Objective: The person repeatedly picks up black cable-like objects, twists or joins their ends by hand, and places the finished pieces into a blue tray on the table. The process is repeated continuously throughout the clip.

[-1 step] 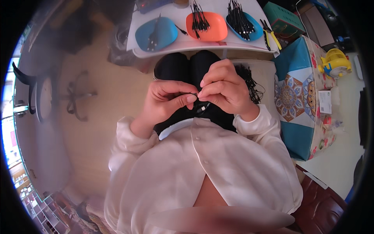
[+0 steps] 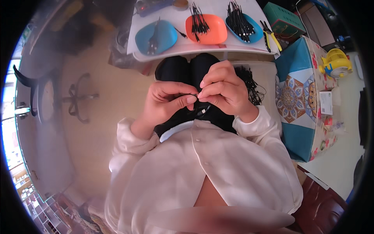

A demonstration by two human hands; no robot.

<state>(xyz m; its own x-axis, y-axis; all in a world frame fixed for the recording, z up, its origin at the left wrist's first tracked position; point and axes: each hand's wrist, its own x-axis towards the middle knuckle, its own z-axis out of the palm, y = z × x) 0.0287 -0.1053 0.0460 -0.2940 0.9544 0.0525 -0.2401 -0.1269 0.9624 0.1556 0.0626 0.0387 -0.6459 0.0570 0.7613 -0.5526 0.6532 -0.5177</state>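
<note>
Above my lap, my left hand (image 2: 171, 97) is closed, its thumb and forefinger pinching a thin black cable (image 2: 193, 94). My right hand (image 2: 224, 87) pinches the same cable's end, fingertips almost touching those of the left. The fingers cover most of the tip, so its detail is too small to tell. Just below them, a small pale metal plug (image 2: 203, 111) shows against my black trousers. Beside my right wrist lies a tangled heap of black cables (image 2: 251, 87) on a pale surface.
On the white table (image 2: 179, 49) ahead are a blue plate (image 2: 167, 33) with a grey pointed tool, an orange plate (image 2: 216, 33) and another blue plate (image 2: 255, 36), both with black cables. Yellow-handled pliers (image 2: 269, 37) lie at right. A patterned box (image 2: 294, 97) and yellow fan (image 2: 337, 64) stand farther right.
Both hands keep the same pinch on the cable, almost in place. The pale plug on my lap appears slightly lower and turned. The view has shifted a little.
</note>
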